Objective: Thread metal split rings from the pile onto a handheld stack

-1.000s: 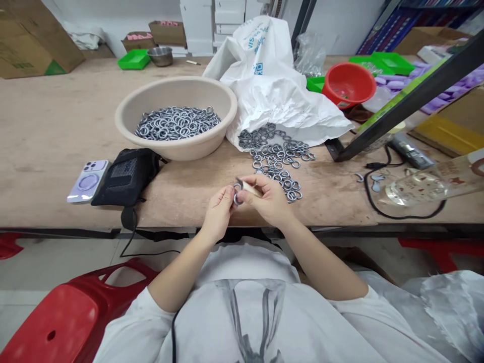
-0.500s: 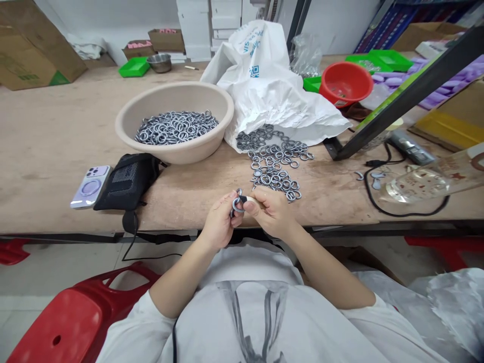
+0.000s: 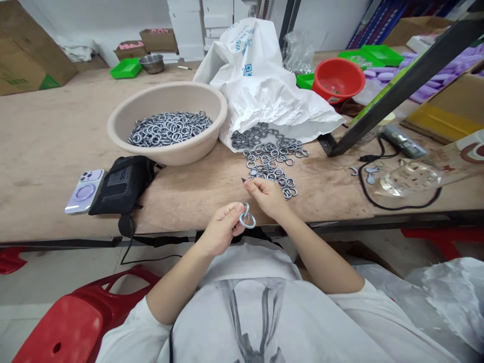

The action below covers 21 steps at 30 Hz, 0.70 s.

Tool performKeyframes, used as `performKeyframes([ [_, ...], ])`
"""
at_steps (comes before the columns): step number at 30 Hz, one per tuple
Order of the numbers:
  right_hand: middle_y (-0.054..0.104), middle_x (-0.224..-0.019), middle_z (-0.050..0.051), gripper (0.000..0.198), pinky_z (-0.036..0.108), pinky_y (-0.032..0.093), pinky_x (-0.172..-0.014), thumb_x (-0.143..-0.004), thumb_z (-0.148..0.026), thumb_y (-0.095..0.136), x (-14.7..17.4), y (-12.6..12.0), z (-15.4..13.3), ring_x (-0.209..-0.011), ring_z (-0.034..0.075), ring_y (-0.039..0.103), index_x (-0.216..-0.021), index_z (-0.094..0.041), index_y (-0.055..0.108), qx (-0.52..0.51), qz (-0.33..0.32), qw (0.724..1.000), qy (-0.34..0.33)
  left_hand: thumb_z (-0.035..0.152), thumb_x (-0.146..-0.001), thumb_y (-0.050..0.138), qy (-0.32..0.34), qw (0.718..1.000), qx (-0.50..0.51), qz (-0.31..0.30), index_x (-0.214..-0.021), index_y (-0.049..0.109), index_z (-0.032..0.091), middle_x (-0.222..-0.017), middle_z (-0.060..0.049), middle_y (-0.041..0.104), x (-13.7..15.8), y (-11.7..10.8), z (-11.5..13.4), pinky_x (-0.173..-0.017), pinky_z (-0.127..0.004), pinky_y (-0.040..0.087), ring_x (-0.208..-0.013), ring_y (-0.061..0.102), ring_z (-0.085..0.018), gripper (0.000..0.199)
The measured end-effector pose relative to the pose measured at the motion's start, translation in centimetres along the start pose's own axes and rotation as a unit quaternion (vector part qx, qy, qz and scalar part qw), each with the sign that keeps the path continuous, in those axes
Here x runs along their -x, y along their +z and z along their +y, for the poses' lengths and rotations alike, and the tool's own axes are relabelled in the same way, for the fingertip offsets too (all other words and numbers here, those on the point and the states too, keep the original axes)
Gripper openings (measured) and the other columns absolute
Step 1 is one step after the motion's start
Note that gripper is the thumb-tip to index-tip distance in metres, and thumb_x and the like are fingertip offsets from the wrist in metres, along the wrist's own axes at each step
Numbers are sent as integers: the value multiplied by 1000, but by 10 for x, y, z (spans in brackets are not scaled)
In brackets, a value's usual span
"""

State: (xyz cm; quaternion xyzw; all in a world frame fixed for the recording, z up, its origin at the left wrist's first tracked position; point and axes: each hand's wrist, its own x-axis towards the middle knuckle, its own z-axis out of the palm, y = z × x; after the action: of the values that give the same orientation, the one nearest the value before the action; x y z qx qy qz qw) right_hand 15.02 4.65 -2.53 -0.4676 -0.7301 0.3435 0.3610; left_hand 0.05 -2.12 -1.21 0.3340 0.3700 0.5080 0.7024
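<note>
Two linked grey rings [image 3: 247, 220] stick out from the fingers of my left hand [image 3: 222, 229], which is closed on them at the table's front edge. My right hand [image 3: 269, 196] is up and to the right, closed around a small tool with a dark pointed tip [image 3: 244, 180]; the rest of the tool is hidden in my fist. Just beyond that hand lies a loose pile of grey rings [image 3: 270, 161], spilling from the mouth of a white sack [image 3: 272, 106]. A beige basin [image 3: 166, 154] with many more rings stands to the left of the sack.
A phone [image 3: 85, 191] and a black mesh pouch [image 3: 123, 184] with a cord lie at left. On the right are a slanted metal post [image 3: 397, 91], a black cable [image 3: 401, 207] and a clear cup [image 3: 416, 176]. A red bowl [image 3: 338, 80] sits behind. A red stool [image 3: 64, 322] stands below left.
My hands have come apart: the right one has drawn the dark-tipped tool away from the rings, up and rightward. My left hand still holds the rings, slightly lower. The view has shifted a little.
</note>
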Motion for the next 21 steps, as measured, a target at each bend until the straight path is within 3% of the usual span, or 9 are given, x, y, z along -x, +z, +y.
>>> performKeyframes([
  [2, 44, -59, -3, 49, 27, 32, -59, -93, -59, 48, 3, 0, -1, -58, 12, 42, -64, -20, 50, -36, 24, 999, -21, 50, -76, 75, 3, 1000, 7, 26, -67, 50, 15, -54, 6, 37, -1, 0, 1, -42, -17, 18, -45, 27, -3, 44],
  [5, 58, -71, 0, 37, 29, 39, -65, -86, -57, 62, 14, 0, -13, -67, 15, 51, -78, -21, 62, -70, 53, 989, -115, 47, -76, 75, 18, 997, 24, 77, -66, 49, 16, -55, 6, 38, -5, -1, 3, -41, -17, 19, -44, 27, -3, 42],
  [8, 64, -76, 2, 26, 29, 41, -66, -83, -47, 71, 22, 1, -23, -70, 16, 54, -79, -22, 67, -66, 48, 983, -166, 50, -77, 74, 33, 995, 8, 90, -66, 51, 16, -54, 6, 39, -10, -3, 2, -41, -17, 21, -44, 27, -4, 42],
  [12, 60, -69, 0, 29, 29, 41, -64, -86, -46, 69, 22, 8, -24, -65, 14, 52, -70, -22, 65, -148, 66, 984, -73, 54, -80, 70, 76, 988, -59, 118, -73, 58, 16, -64, 3, 49, -12, -8, -5, -42, -18, 25, -48, 33, -5, 40],
  [15, 58, -65, -2, 33, 28, 43, -62, -82, -52, 70, 23, 16, -24, -62, 13, 51, -71, -21, 63, -249, 63, 966, 11, 61, -83, 63, 90, 987, -70, 114, -84, 62, 17, -71, 2, 51, -11, -10, -12, -45, -19, 29, -51, 37, -6, 44],
  [18, 56, -63, -3, 36, 27, 45, -58, -78, -55, 73, 28, 26, -28, -59, 13, 51, -71, -22, 60, -306, 50, 950, 48, 63, -82, 64, 88, 989, -57, 106, -79, 58, 18, -67, 4, 45, -10, -8, -18, -46, -19, 30, -53, 35, -7, 46],
  [21, 59, -72, -2, 38, 26, 48, -54, -71, -55, 78, 32, 33, -32, -59, 12, 53, -80, -23, 58, -341, 46, 937, 63, 64, -79, 66, 100, 985, -67, 123, -76, 57, 18, -68, 3, 49, -7, -4, -20, -50, -20, 34, -57, 40, -8, 46],
])
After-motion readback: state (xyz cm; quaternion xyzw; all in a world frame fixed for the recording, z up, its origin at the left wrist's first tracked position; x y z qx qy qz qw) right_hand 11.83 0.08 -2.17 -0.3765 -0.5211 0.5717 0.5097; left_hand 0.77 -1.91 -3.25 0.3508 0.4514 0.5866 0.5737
